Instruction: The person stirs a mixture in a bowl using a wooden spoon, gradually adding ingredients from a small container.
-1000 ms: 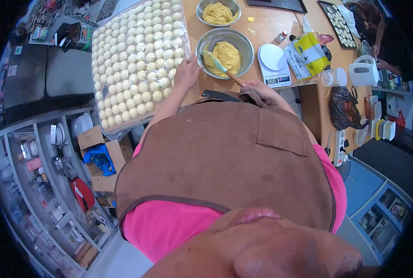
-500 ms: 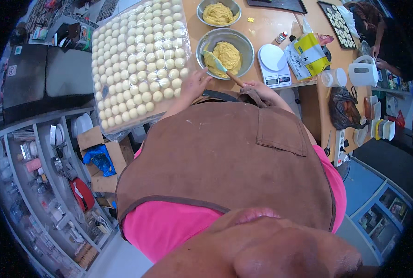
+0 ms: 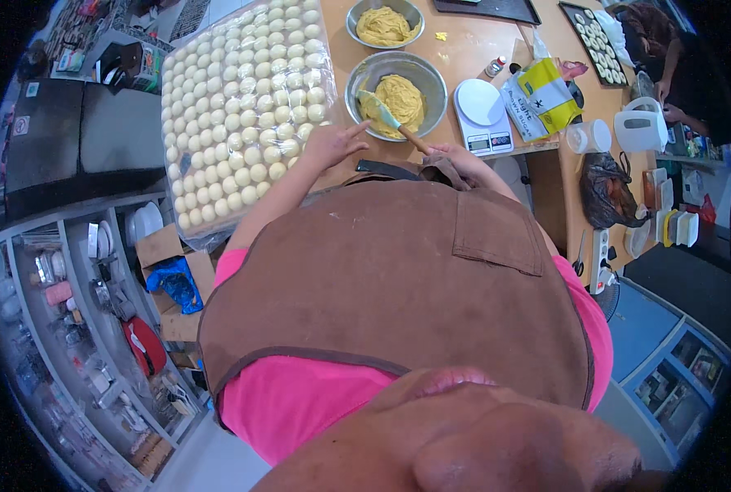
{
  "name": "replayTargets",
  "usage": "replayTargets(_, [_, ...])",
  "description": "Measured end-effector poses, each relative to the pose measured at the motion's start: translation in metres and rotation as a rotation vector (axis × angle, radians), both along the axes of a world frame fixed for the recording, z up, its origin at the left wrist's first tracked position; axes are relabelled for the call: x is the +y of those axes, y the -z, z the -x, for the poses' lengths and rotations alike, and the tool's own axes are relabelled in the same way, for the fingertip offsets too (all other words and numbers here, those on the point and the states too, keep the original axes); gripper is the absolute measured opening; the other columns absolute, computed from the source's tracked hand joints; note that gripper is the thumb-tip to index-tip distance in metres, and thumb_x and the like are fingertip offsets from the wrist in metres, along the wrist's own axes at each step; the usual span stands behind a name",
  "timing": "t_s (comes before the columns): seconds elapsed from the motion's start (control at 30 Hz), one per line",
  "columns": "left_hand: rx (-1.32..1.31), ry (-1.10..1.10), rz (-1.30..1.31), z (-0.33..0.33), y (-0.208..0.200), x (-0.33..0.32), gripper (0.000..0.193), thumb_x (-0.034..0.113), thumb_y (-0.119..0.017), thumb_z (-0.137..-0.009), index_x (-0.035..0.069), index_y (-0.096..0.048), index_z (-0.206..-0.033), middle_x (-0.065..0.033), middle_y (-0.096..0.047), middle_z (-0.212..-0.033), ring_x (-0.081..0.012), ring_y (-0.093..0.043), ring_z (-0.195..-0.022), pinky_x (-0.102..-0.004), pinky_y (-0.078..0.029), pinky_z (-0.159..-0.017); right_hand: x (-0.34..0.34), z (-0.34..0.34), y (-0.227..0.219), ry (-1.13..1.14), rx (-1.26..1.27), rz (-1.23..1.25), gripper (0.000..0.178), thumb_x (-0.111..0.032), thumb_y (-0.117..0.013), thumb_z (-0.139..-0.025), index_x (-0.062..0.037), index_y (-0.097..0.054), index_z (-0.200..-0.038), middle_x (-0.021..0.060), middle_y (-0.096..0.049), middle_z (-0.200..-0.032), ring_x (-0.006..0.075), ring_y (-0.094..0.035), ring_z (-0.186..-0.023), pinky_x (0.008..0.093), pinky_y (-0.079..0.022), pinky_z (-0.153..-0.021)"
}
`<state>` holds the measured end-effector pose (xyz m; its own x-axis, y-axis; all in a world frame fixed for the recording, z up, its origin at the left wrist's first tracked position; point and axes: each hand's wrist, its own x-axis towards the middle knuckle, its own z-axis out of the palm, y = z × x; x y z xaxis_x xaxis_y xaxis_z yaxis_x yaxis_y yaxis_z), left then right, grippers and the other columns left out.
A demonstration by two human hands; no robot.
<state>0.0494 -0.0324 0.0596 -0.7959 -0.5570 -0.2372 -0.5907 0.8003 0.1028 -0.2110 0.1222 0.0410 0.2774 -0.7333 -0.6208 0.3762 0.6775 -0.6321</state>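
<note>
A metal bowl (image 3: 437,92) of yellow dough (image 3: 400,100) stands at the table's front edge. The pale green head of a spatula (image 3: 388,117) rests in it, its wooden handle slanting down to my right hand (image 3: 462,159). That hand is closed round the handle's end, partly hidden by bunched brown cloth (image 3: 441,172). My left hand (image 3: 332,146) is open, fingers stretched toward the bowl's near left side, and holds nothing. It is beside a large tray of round pale dough balls (image 3: 255,107) under clear plastic.
Behind is a second bowl of yellow dough (image 3: 384,26). To the right stand a white kitchen scale (image 3: 482,115), a small bottle (image 3: 496,66), a yellow-and-white sugar bag (image 3: 541,94) and a white jug (image 3: 641,127). A person's hands (image 3: 670,102) show at far right, near a dark tray (image 3: 596,45).
My left hand has drawn back left and its fingers have spread more, its forearm now further out. My right hand and the spatula stay nearly in place.
</note>
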Motion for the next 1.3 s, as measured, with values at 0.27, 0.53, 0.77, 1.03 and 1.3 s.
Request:
replayTargets(0.27, [0.112, 0.165, 0.134, -0.045, 0.017, -0.024, 0.054, 0.054, -0.05, -0.082, 0.024, -0.049, -0.127, -0.0078, -0.059, -0.081, -0.0237, -0.059, -0.072, -0.0344, -0.049, -0.06, 0.001, 0.001, -0.009, 0.021, 0.083, -0.038, 0.019, -0.023, -0.046, -0.094, -0.0089, -0.055, -0.102, -0.0044, -0.053, -0.065, 0.0052, -0.047, -0.05, 0.0209, -0.038, -0.043])
replayTargets(0.53, [0.871, -0.578, -0.611, -0.016, 0.057, -0.021, 0.054, 0.009, -0.058, -0.084, 0.006, -0.037, -0.132, -0.0136, -0.053, -0.118, -0.0222, -0.056, -0.101, -0.0331, -0.05, -0.08, -0.012, 0.069, -0.079, -0.438, 0.511, 0.029, 0.035, -0.033, -0.048, -0.093, -0.0155, -0.051, -0.123, -0.0065, -0.04, -0.053, 0.0031, -0.032, -0.037, 0.0192, -0.024, -0.032])
replayTargets(0.77, [1.16, -0.962, -1.215, 0.016, 0.057, -0.043, 0.056, -0.002, -0.048, -0.085, -0.001, -0.023, -0.135, -0.0171, -0.046, -0.125, -0.0227, -0.058, -0.099, -0.0316, -0.054, -0.076, -0.033, 0.109, -0.086, -0.662, 0.536, 0.069, 0.033, -0.03, -0.049, -0.092, -0.0086, -0.055, -0.116, -0.0051, -0.039, -0.049, 0.0041, -0.032, -0.035, 0.0205, -0.024, -0.031])
replayTargets(1.03, [1.123, -0.925, -1.316, 0.018, 0.06, -0.051, 0.057, -0.006, -0.043, -0.085, 0.004, -0.024, -0.138, -0.0137, -0.055, -0.108, -0.0201, -0.061, -0.091, -0.0297, -0.057, -0.065, -0.063, 0.094, -0.07, -0.696, 0.497, 0.027, 0.028, -0.028, -0.048, -0.092, -0.0086, -0.056, -0.111, -0.0032, -0.042, -0.048, 0.0048, -0.033, -0.033, 0.0214, -0.024, -0.029])
replayTargets(1.3, [1.166, -0.866, -1.408, 0.017, 0.053, -0.031, 0.061, -0.008, -0.04, -0.086, 0.013, -0.023, -0.14, -0.0109, -0.053, -0.117, -0.017, -0.061, -0.087, -0.0266, -0.056, -0.067, -0.05, 0.048, -0.043, -0.467, 0.49, 0.013, 0.021, -0.03, -0.047, -0.093, -0.011, -0.053, -0.084, -0.0027, -0.04, -0.05, 0.0057, -0.03, -0.035, 0.0217, -0.023, -0.031])
